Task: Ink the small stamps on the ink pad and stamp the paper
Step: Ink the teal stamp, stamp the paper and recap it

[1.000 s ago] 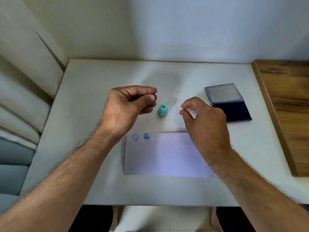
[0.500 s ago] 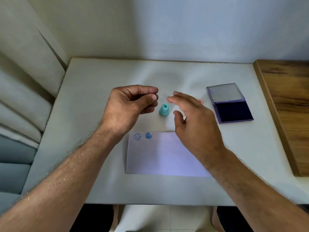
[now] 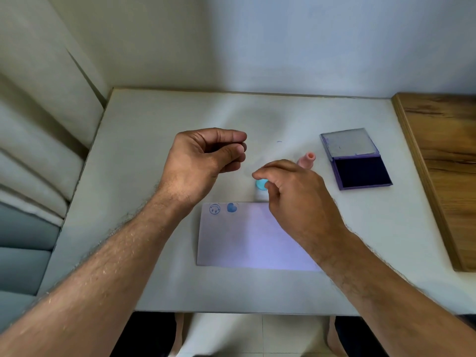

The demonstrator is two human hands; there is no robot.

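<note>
My right hand point(image 3: 296, 194) hovers just beyond the far edge of the white paper point(image 3: 244, 243), thumb and forefinger pinched on the small teal stamp point(image 3: 261, 184); only its round end shows. My left hand point(image 3: 203, 161) hangs above the table to the left, fingers curled against the thumb, with nothing visible in it. The paper carries a blue smiley print point(image 3: 214, 209) and a blue heart print point(image 3: 231, 207) in its far left corner. A pink stamp point(image 3: 307, 161) stands upright behind my right hand. The purple ink pad point(image 3: 360, 173) lies open at the right, lid point(image 3: 350, 144) folded back.
The grey table point(image 3: 154, 228) meets a wall at the back. A wooden board point(image 3: 443, 163) lies along the right side. Padded cushions point(image 3: 31, 176) border the left. The table's front edge runs just below my forearms.
My right hand swung left from the pink stamp and closed on the teal stamp, which has shifted toward the paper. The pink stamp now stands uncovered. My left hand has barely moved.
</note>
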